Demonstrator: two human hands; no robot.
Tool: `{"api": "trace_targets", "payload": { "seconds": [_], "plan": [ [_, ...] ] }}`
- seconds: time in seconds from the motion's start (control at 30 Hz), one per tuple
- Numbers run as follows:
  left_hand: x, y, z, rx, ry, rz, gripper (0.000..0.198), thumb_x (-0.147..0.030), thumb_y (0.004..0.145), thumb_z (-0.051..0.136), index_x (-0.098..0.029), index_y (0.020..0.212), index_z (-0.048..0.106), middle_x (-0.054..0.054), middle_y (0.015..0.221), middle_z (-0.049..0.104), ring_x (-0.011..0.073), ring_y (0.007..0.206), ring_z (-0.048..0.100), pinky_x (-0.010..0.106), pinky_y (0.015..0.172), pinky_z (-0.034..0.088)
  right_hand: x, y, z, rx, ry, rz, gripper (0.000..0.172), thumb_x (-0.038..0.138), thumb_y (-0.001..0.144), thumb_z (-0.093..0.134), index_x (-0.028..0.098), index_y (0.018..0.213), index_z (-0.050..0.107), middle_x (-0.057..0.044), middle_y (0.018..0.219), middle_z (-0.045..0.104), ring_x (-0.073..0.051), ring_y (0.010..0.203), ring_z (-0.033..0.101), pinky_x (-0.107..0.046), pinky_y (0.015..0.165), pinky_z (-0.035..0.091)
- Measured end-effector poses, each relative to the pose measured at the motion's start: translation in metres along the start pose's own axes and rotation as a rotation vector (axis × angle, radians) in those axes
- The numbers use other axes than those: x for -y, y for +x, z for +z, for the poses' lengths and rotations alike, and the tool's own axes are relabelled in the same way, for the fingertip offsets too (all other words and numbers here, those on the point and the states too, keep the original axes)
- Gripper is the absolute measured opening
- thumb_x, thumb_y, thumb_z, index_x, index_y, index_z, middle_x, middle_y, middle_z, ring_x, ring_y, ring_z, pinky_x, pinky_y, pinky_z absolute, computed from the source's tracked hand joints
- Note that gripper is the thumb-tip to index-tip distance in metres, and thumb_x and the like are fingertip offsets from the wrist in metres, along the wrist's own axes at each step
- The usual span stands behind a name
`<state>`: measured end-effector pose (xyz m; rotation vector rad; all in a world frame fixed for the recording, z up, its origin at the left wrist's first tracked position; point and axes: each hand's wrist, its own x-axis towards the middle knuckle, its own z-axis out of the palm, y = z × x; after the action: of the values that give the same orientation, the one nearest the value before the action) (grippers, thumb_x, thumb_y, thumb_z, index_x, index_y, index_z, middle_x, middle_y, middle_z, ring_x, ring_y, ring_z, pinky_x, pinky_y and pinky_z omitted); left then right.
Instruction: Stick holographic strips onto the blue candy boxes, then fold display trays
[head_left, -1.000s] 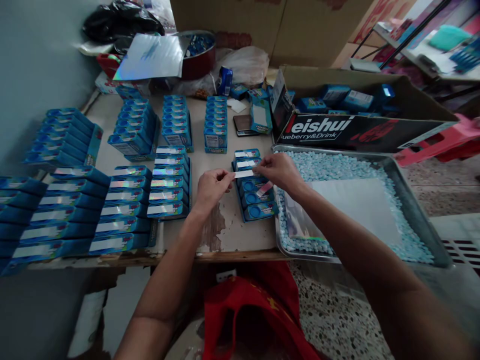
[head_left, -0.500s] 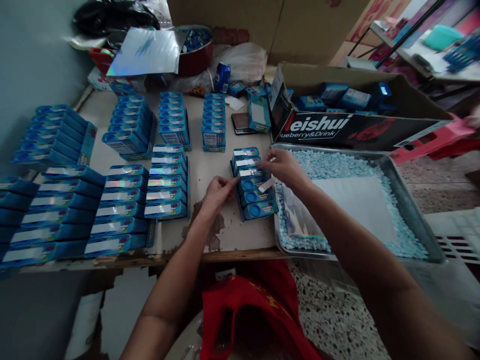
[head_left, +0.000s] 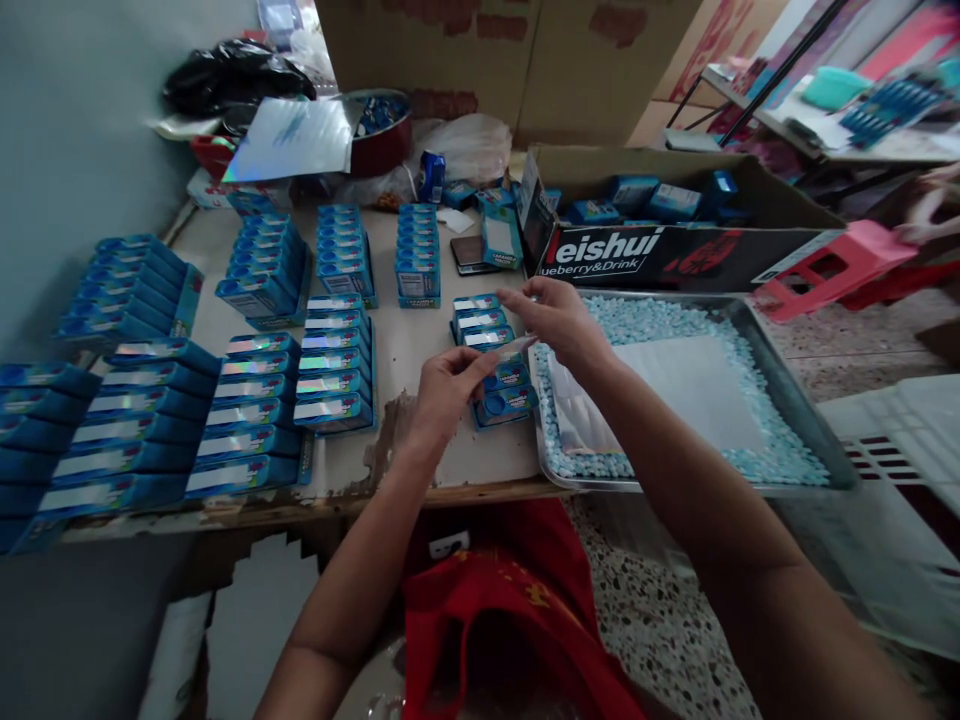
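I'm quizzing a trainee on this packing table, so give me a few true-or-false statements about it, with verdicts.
1. The grey metal tray holds pale blue pellets and a white sheet. True.
2. The cardboard carton with a black printed side holds loose blue boxes. True.
3. The left hand and right hand reach into that carton. False: they are at the short row of small blue boxes on the wooden table, beside the tray.
4. The red bag lies on the table top. False: it is below the table's near edge.
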<state>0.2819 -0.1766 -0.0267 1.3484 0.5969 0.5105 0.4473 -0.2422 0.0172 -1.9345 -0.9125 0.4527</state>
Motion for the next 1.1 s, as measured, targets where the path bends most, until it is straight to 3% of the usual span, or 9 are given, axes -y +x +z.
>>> {"api": "trace_targets", "payload": {
  "seconds": [0.1, 0.23, 0.33, 0.47, 0.83, 0.93, 1.0, 1.1],
  "plan": [
    [-0.007, 0.001, -0.02, 0.075, -0.016, 0.024, 0.035, -0.05, 0.078, 0.077, -0.019, 0.073, 0.061, -0.001, 0.069, 0.065, 0.0066, 0.048, 0.047, 0.022, 0.045, 0.032, 0.002, -0.009, -0.008, 0.12, 0.319, 0.125, 0.047, 0.061, 0.07, 0.079, 0.022, 0.082, 0.056, 0.003, 0.064, 0.056, -0.011, 0.057, 0.048, -0.026, 0.052, 0.033],
    [-0.016, 0.009, -0.043, 0.07, 0.083, 0.025, 0.033, -0.047, 0.077, 0.076, -0.019, 0.071, 0.06, -0.002, 0.065, 0.062, 0.0064, 0.048, 0.047, 0.021, 0.046, 0.031, -0.008, -0.01, -0.01, 0.219, 0.434, 0.183, 0.061, 0.037, 0.044, 0.095, 0.023, 0.09, 0.058, 0.003, 0.067, 0.065, -0.014, 0.06, 0.059, -0.027, 0.056, 0.039],
    [-0.013, 0.017, -0.049, 0.056, 0.149, -0.014, 0.032, -0.047, 0.076, 0.075, -0.019, 0.07, 0.06, -0.002, 0.061, 0.06, 0.0073, 0.048, 0.046, 0.022, 0.047, 0.033, -0.021, -0.006, 0.0, 0.149, 0.391, 0.149, 0.056, 0.034, 0.047, 0.092, 0.023, 0.088, 0.056, 0.003, 0.064, 0.065, -0.018, 0.062, 0.063, -0.031, 0.062, 0.046],
    [0.002, 0.025, -0.048, 0.071, 0.188, -0.051, 0.034, -0.049, 0.074, 0.076, -0.019, 0.069, 0.06, -0.002, 0.059, 0.059, 0.0082, 0.049, 0.046, 0.023, 0.048, 0.035, -0.036, -0.006, 0.011, 0.033, 0.172, 0.048, 0.044, 0.028, 0.058, 0.083, 0.025, 0.09, 0.053, 0.006, 0.064, 0.062, -0.018, 0.062, 0.061, -0.031, 0.06, 0.044],
    [0.028, 0.03, -0.047, 0.069, 0.145, -0.089, 0.036, -0.051, 0.075, 0.076, -0.019, 0.07, 0.06, -0.001, 0.061, 0.058, 0.0089, 0.051, 0.046, 0.023, 0.05, 0.036, -0.044, -0.012, 0.023, 0.002, -0.081, -0.027, 0.037, 0.019, 0.066, 0.072, 0.026, 0.091, 0.047, 0.006, 0.066, 0.059, -0.017, 0.063, 0.058, -0.033, 0.064, 0.043],
    [0.042, 0.028, -0.038, 0.069, 0.007, -0.157, 0.042, -0.054, 0.071, 0.08, -0.019, 0.072, 0.057, -0.003, 0.063, 0.056, 0.0084, 0.054, 0.046, 0.021, 0.051, 0.036, -0.051, -0.015, 0.026, -0.074, -0.119, -0.048, 0.039, 0.023, 0.066, 0.075, 0.026, 0.093, 0.046, 0.005, 0.074, 0.058, -0.017, 0.069, 0.057, -0.034, 0.067, 0.043],
    [0.052, 0.024, -0.029, 0.018, -0.114, -0.224, 0.048, -0.058, 0.067, 0.081, -0.02, 0.073, 0.053, -0.004, 0.066, 0.053, 0.0083, 0.056, 0.046, 0.02, 0.052, 0.038, -0.058, -0.018, 0.028, -0.132, -0.124, -0.051, 0.043, 0.028, 0.065, 0.078, 0.026, 0.093, 0.046, 0.004, 0.077, 0.054, -0.017, 0.07, 0.053, -0.034, 0.067, 0.042],
    [0.063, 0.017, -0.016, -0.088, -0.206, -0.273, 0.053, -0.062, 0.068, 0.081, -0.021, 0.074, 0.048, -0.006, 0.067, 0.049, 0.0095, 0.061, 0.047, 0.019, 0.053, 0.041, -0.066, -0.018, 0.03, -0.116, -0.035, -0.02, 0.043, 0.033, 0.066, 0.079, 0.026, 0.093, 0.046, 0.007, 0.072, 0.046, -0.015, 0.065, 0.047, -0.033, 0.063, 0.04]
  ]
}}
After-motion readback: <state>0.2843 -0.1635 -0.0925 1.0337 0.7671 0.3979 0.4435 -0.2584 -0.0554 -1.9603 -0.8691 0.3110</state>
